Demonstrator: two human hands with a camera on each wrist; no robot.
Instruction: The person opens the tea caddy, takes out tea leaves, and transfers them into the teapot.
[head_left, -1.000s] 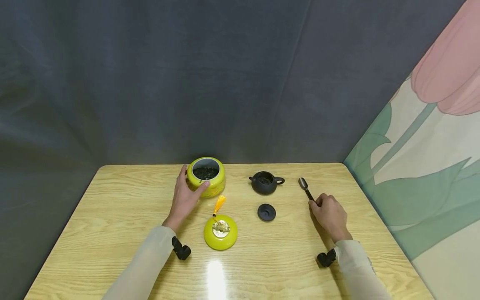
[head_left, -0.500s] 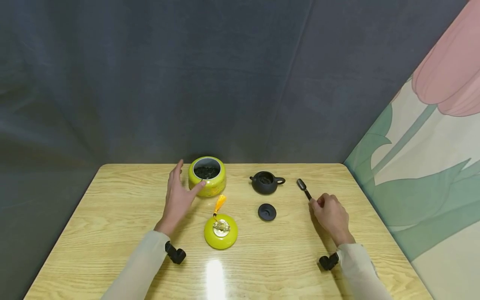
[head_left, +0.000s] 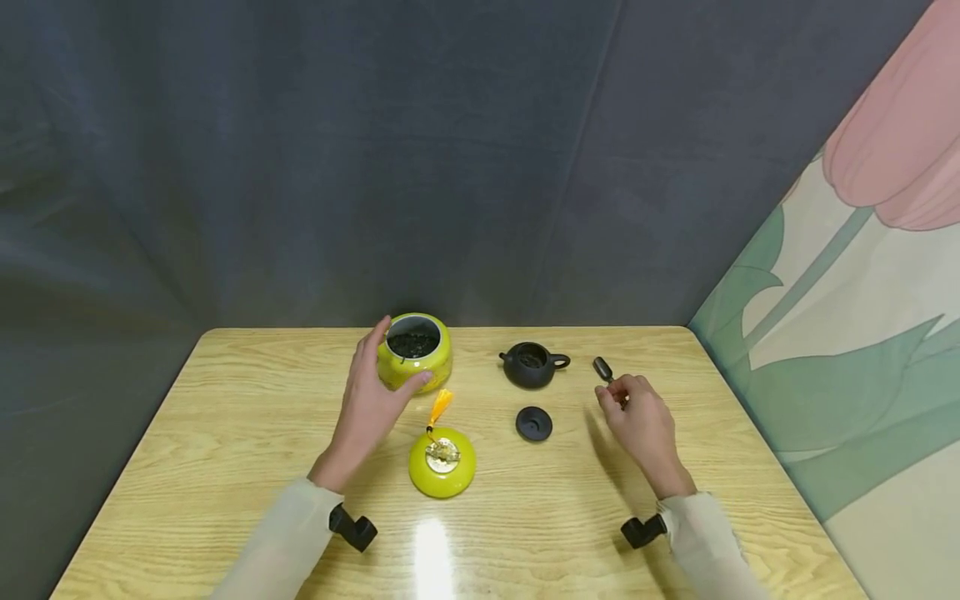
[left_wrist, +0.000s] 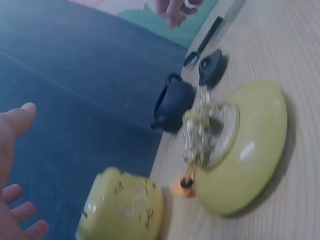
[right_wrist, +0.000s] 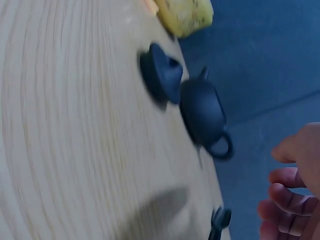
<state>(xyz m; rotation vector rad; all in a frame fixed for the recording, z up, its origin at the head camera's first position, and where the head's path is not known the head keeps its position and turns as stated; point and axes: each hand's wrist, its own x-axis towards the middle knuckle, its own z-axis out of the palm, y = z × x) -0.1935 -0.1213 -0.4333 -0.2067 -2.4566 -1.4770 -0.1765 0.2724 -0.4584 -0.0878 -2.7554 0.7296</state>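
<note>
A yellow tea jar (head_left: 405, 374) with dark tea leaves inside stands at the table's back. My left hand (head_left: 367, 408) is at its left side, fingers spread; the thumb overlaps its front in the head view. In the left wrist view the fingers hold nothing, beside the jar (left_wrist: 122, 207). My right hand (head_left: 643, 423) hovers with loosely curled fingers over a small tea scoop (head_left: 602, 368), hiding its handle in the head view. The left wrist view has the scoop (left_wrist: 206, 42) lying on the table, apart from that hand (left_wrist: 175, 11).
A small black teapot (head_left: 527, 373), lidless with leaves inside, stands right of the jar. Its black lid (head_left: 534, 424) lies in front. The yellow jar lid (head_left: 461, 472), with a gold knob and orange tassel (head_left: 441, 406), lies nearer me. A dark curtain (head_left: 480, 167) hangs behind the table.
My right hand has let go of the scoop handle and moved left. My left hand drew away leftward from the jar, then came back to its side.
</note>
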